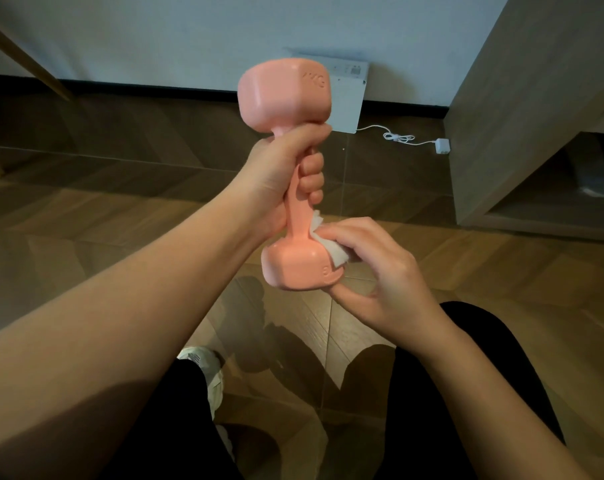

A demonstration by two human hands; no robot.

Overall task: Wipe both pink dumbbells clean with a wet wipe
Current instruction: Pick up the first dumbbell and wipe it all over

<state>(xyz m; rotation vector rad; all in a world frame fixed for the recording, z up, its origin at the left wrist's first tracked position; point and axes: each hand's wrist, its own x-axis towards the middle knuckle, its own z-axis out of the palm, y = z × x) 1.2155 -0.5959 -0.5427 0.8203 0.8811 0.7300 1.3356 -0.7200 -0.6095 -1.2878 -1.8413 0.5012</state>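
Gripping the handle, the left hand (293,168) holds one pink dumbbell (293,178) upright above the floor (120,209), fingers wrapped fully round the bar just under the top head. One white wipe (331,245) is pinched in the right hand (380,271), thumb and fingers pressing it against the lower head's upper edge. Both forearms reach forward. Raised letters "KG" show on the top head.
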